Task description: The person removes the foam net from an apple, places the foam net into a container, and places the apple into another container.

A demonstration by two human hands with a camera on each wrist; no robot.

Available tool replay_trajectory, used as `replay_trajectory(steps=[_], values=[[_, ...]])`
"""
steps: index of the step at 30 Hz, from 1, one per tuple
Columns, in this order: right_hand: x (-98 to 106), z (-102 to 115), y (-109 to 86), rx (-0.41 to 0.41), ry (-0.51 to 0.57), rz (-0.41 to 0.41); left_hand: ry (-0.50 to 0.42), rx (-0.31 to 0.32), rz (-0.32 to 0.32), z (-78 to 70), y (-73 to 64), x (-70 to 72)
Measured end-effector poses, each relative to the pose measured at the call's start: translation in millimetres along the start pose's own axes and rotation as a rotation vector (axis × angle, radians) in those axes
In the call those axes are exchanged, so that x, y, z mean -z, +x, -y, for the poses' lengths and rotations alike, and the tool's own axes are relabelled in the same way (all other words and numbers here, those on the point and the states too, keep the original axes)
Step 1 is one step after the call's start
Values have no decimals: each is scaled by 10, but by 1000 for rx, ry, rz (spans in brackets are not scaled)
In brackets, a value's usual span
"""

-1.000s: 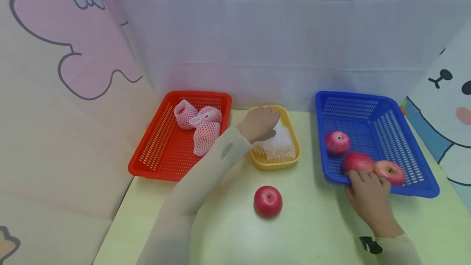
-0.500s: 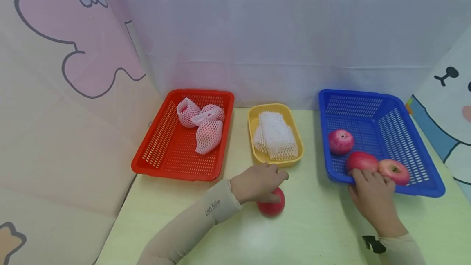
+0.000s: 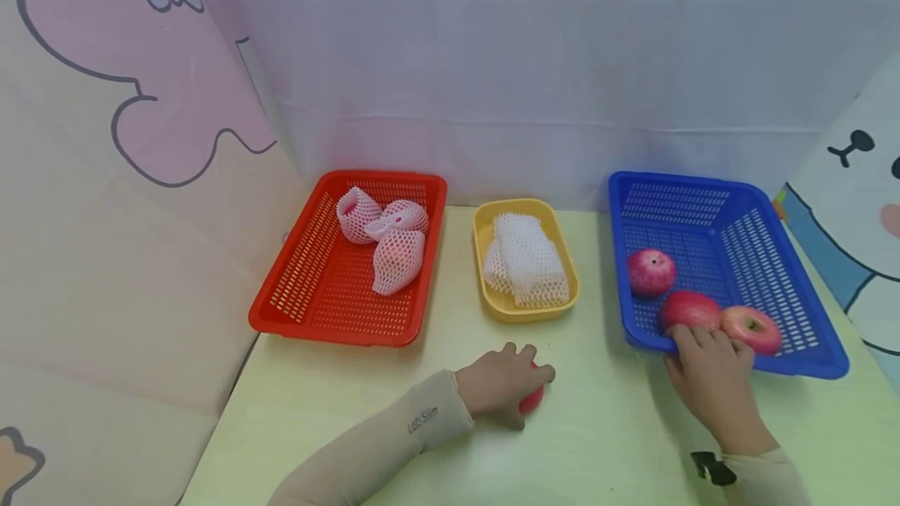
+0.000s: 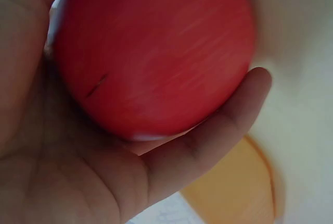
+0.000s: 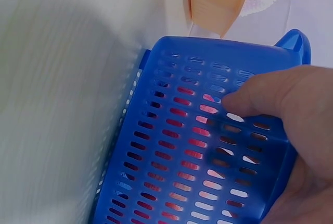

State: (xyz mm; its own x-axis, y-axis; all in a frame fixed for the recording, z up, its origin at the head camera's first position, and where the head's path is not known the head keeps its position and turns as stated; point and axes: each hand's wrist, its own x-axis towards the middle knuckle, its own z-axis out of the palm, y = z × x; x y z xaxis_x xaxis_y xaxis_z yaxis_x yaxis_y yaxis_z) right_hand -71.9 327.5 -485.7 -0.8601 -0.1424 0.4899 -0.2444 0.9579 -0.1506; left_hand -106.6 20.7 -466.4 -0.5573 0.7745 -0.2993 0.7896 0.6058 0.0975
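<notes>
My left hand point(image 3: 498, 383) has its fingers and thumb around a red apple point(image 3: 532, 398) over the middle of the table. In the left wrist view, that apple point(image 4: 161, 52) sits against the palm. My right hand point(image 3: 714, 383) grips the near rim of the blue basket point(image 3: 808, 366), fingertips over the edge. Its thumb point(image 5: 244, 99) presses the slotted outer wall in the right wrist view. Inside this basket lie a darker apple point(image 3: 651, 272), a red apple point(image 3: 685, 311) close to my right fingertips, and a paler apple point(image 3: 755, 329).
A red basket point(image 3: 330, 334) at the left holds 3 apples in pink foam nets point(image 3: 398, 258). Between the baskets stands a small yellow tray point(image 3: 530, 316) with white foam nets point(image 3: 529, 260). A pale cloth wall point(image 3: 492, 84) closes off the table's back.
My left hand has come from the yellow tray toward me, down to the lone apple, and its fingers have closed around it. The right hand keeps its place on the blue basket's rim.
</notes>
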Motion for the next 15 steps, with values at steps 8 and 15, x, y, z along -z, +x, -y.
replay_trajectory(steps=[8,15], values=[[13,-2,12,2,-10,-1,-6,-11,-11,-12,6,-4],[-4,-13,-5,14,-9,-14,52,-71,-25,-30,89,192]])
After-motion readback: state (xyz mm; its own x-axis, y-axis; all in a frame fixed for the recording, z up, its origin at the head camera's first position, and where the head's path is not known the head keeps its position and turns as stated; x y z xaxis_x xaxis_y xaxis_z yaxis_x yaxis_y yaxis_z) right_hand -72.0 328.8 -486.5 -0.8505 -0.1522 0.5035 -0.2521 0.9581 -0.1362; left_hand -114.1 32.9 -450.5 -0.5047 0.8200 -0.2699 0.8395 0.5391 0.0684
